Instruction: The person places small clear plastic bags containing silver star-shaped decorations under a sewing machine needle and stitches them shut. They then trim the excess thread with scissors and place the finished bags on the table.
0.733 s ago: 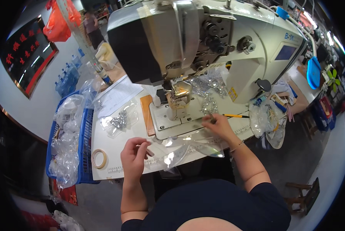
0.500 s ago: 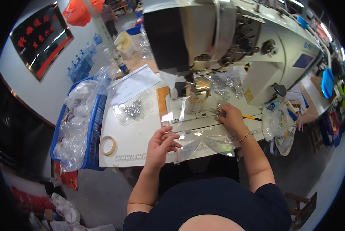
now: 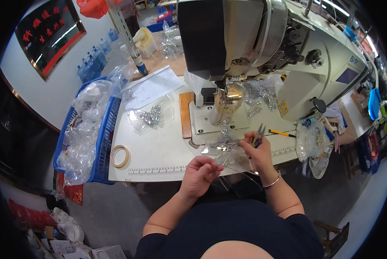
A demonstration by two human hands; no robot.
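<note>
At the front edge of the white sewing table, my left hand (image 3: 200,175) is closed in a pinch on the edge of a clear plastic piece (image 3: 224,147). The plastic lies between my hands, glossy and partly hanging over the edge. My right hand (image 3: 259,156) is closed around small thread snips (image 3: 260,133), their blades pointing up and away from me. Its fingertips also come close to the plastic; whether they grip it I cannot tell. Just beyond stands the industrial sewing machine (image 3: 340,56), its needle area (image 3: 230,95) above the metal plate.
A yellow pencil (image 3: 282,133) lies right of my right hand. On the left are a tape roll (image 3: 120,156), clear pieces with shiny bits (image 3: 152,115), a paper sheet (image 3: 154,88) and a blue basket (image 3: 100,151) of plastic bags. A brown wooden strip (image 3: 185,114) borders the machine plate.
My right hand has lifted the snips off the table near the machine and come toward me. My left hand has moved right and closed on the plastic, which has shifted and bunched.
</note>
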